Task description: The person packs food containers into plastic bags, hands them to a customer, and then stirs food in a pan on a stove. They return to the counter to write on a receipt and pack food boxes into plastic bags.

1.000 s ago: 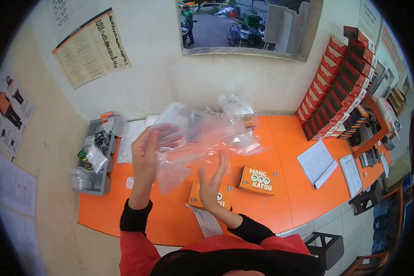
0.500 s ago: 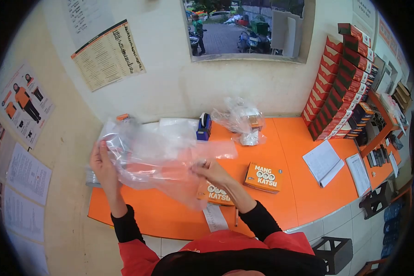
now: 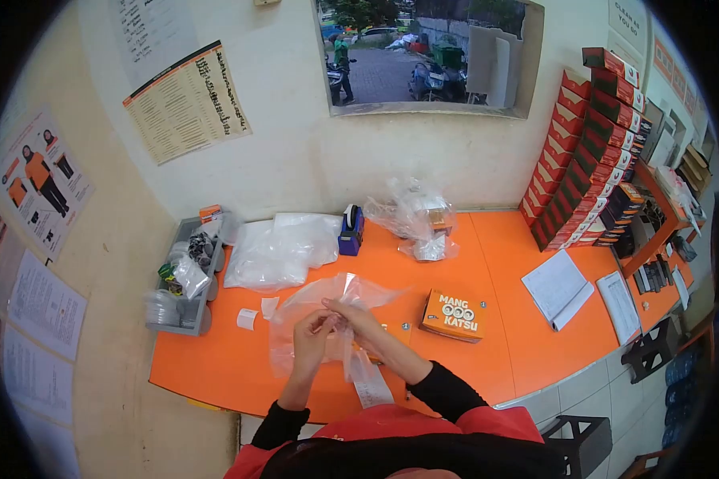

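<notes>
My left hand (image 3: 312, 334) and my right hand (image 3: 355, 321) meet over the front left of the orange table. Between their closed fingers they pinch a clear plastic bag (image 3: 291, 313), which spreads limp around them. One orange "Mang Katsu" box (image 3: 453, 317) sits to the right of my right hand. A second box lies mostly hidden beneath my right forearm and the bag. A printed paper slip (image 3: 371, 386) lies near the front edge below my hands.
A grey tray (image 3: 192, 310) of lids and small packets stands at the left. Behind my hands are a stack of plastic bags (image 3: 273, 254), a blue tape dispenser (image 3: 351, 231) and a bagged bundle (image 3: 428, 223). Tall stacked boxes (image 3: 587, 152) and papers (image 3: 556, 285) occupy the right.
My left hand has moved right and down to join my right hand. The bag, stretched between them earlier, now hangs lower and uncovers the tray and bag stack.
</notes>
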`<state>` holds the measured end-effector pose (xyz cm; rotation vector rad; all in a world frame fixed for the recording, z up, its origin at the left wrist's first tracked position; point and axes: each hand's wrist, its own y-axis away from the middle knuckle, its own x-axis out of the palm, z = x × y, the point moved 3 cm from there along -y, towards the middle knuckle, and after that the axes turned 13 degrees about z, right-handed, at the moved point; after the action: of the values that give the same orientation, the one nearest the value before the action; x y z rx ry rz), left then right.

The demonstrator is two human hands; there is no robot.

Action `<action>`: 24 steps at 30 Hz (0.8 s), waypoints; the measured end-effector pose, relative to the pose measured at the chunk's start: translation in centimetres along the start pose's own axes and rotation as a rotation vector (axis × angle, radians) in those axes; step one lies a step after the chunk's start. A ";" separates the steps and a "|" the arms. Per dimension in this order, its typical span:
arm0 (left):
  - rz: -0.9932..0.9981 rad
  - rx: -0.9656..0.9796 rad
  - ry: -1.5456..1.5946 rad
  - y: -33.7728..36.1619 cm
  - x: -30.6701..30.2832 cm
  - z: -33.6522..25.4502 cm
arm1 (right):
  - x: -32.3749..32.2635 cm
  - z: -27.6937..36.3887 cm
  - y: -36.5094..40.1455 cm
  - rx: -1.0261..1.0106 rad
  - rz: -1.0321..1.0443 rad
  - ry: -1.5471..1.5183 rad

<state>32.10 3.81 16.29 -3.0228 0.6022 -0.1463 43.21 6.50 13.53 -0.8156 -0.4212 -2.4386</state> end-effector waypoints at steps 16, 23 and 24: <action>-0.314 -0.245 -1.006 -3.4 -14.7 2.7 | -10.9 7.7 -0.6 -0.308 -0.486 0.693; -0.554 0.423 -1.333 -1.0 -3.1 -6.4 | 1.0 9.4 -0.5 -0.597 -0.386 1.406; -0.431 0.350 -1.476 -2.0 -2.8 -6.0 | 1.8 9.0 -1.0 -0.526 -0.296 1.467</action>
<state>29.63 6.51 22.19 -2.0101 -0.2092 1.5458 45.58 10.57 21.52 1.0103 0.7051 -2.6770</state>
